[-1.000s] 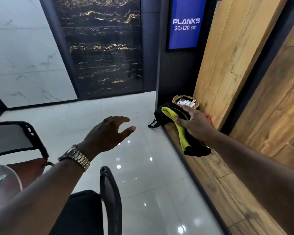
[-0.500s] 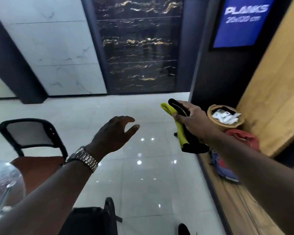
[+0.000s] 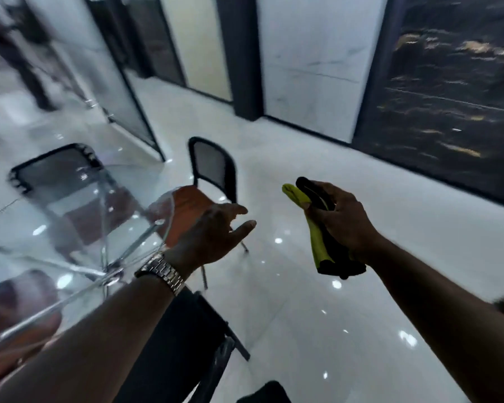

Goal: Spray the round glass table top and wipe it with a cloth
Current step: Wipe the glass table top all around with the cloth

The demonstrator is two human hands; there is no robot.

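Note:
The round glass table top point(image 3: 41, 216) fills the left of the head view, clear, with metal legs showing through it. My right hand point(image 3: 344, 219) grips a folded yellow and black cloth point(image 3: 317, 242), held in the air over the floor to the right of the table. My left hand point(image 3: 216, 234), with a metal watch on the wrist, hovers near the table's right edge with fingers relaxed and holding nothing. No spray bottle is in view.
Black mesh-backed chairs with brown seats stand around the table: one behind it point(image 3: 56, 175), one at its far right point(image 3: 213, 164), and a black chair point(image 3: 181, 344) just below my left arm. Glossy white floor tiles point(image 3: 303, 315) stretch to the marble display panels point(image 3: 448, 97).
The view has swung left, away from the wooden ledge and bags. The glass table has come into view, and my right hand has carried the cloth along with it.

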